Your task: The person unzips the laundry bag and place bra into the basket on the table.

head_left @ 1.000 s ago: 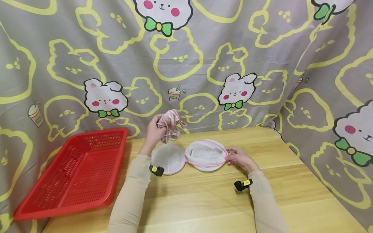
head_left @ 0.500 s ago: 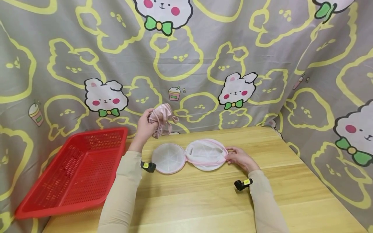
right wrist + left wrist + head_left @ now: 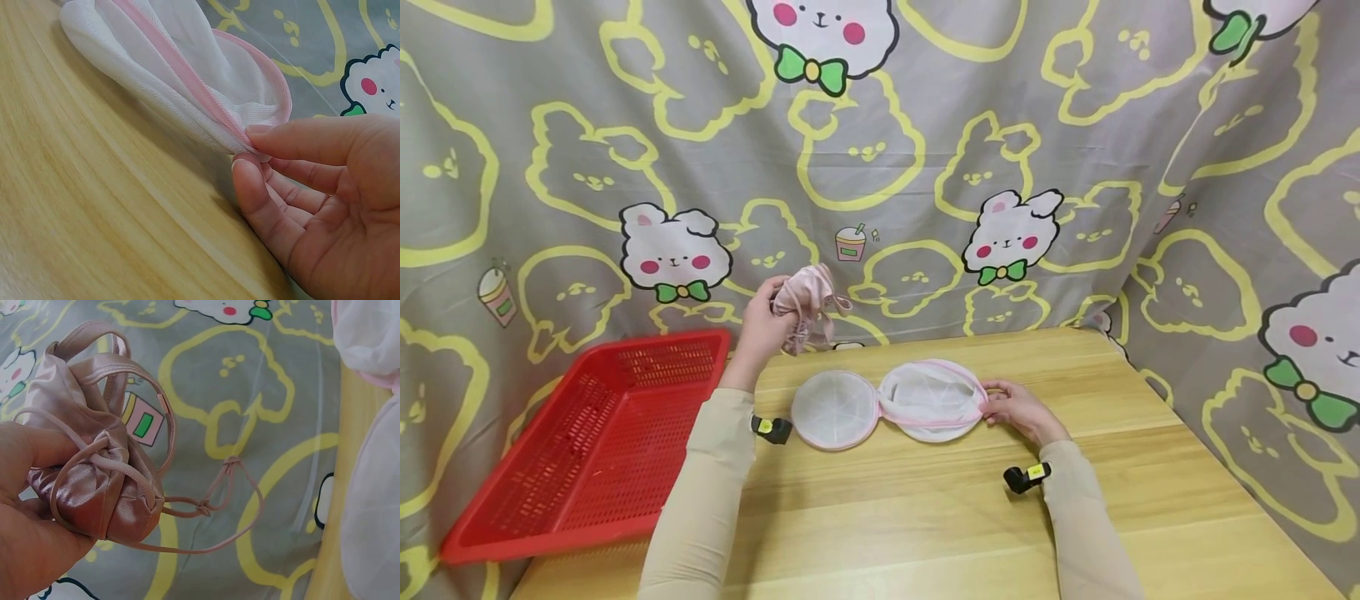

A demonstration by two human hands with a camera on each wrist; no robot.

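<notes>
My left hand [image 3: 758,332] holds a bunched pink satin ballet shoe [image 3: 805,302] above the back of the table. In the left wrist view, fingers and thumb grip the ballet shoe [image 3: 128,515]; its straps arch up and a knotted drawstring hangs free. A white mesh laundry bag [image 3: 934,431] with pink zip trim lies on the table, unzipped. Its round lid [image 3: 835,410] is folded out flat to the left. At the bag's right end, my right hand [image 3: 1021,410] pinches the pink edge between thumb and forefinger, seen closely in the right wrist view.
A red perforated plastic basket [image 3: 602,521] stands at the left, near my left forearm. The wooden table [image 3: 925,525] ends at a grey patterned curtain [image 3: 880,175] behind and to the right. Each wrist carries a small black camera.
My left hand has moved left and slightly up with the ballet shoe, away from over the lid. The right hand and the laundry bag have stayed put.
</notes>
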